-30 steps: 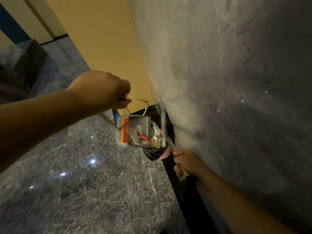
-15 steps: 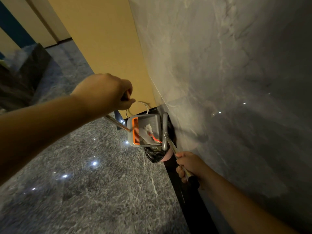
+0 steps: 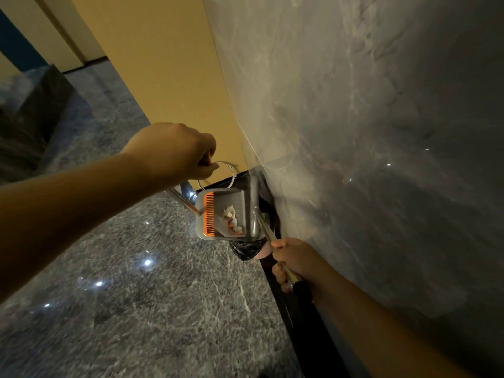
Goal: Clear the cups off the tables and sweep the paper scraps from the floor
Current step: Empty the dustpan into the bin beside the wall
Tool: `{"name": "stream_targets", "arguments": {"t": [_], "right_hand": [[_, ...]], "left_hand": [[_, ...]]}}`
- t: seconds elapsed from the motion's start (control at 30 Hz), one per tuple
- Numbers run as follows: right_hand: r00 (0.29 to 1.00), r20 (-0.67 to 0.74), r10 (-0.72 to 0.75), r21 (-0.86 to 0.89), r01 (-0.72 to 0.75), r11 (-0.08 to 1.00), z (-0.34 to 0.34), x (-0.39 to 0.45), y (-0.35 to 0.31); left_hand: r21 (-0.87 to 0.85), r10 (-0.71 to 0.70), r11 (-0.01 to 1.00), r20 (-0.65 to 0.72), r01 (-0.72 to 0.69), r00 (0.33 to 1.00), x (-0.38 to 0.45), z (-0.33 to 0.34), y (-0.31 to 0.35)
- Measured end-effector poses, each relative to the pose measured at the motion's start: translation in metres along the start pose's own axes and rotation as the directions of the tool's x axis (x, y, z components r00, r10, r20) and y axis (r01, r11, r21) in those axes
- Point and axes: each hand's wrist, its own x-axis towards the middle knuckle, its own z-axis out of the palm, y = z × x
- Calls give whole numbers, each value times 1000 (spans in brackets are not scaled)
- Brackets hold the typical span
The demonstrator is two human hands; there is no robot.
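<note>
A grey marble wall (image 3: 368, 159) fills the right side, with a yellow wall (image 3: 163, 64) behind it and a speckled stone floor (image 3: 122, 296) below. Against the wall's black skirting sits one bin lined with a black bag (image 3: 245, 249), mostly hidden under the tools.

One grey dustpan (image 3: 222, 214) with an orange comb edge hangs over the bin, carrying a small heap of white paper scraps (image 3: 230, 216) with a bit of red among them; they are too jumbled to count. One broom (image 3: 266, 227) lies along the dustpan's right side, its head beside the wall.

The left hand (image 3: 174, 151) is clenched round the top of the dustpan's long metal handle. The right hand (image 3: 294, 264) grips the broom's stick just above its black end grip.

This looks like the emptying step of the sweeping: scraps gathered, still in the pan. The next move probably calls for tipping the pan further so they slide into the bag, keeping its lip inside the bin's mouth. No cups or tables are in view.
</note>
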Motion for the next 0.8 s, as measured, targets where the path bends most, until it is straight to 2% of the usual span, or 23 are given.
{"name": "stream_targets", "arguments": {"t": [0.1,0.23,0.37,0.5,0.6,0.73,0.8], "right_hand": [[999,-31,-33,-62,31,998,-2,2,4],[998,-55,-13,-48,10,999,-6,4,6],[999,-51,-16,-20,15,1000,-6,6,6],[997,-55,-51,-53,48,997,-6,5,6],[997,-65,-41,-23,39,999,-9,5,4],[998,-65,-21,-4,21,1000,-8,6,5],[997,-67,-29,2,29,1000,-8,6,5]], "left_hand": [[46,50,998,3,-50,999,2,-5,2],[83,64,994,80,-71,995,2,-3,6],[69,44,997,0,-44,999,8,-6,0],[132,201,968,87,-212,976,8,1,12],[135,145,979,42,-150,989,13,-2,7],[198,245,945,103,-261,964,13,2,10],[166,178,969,47,-183,983,17,-3,5]]}}
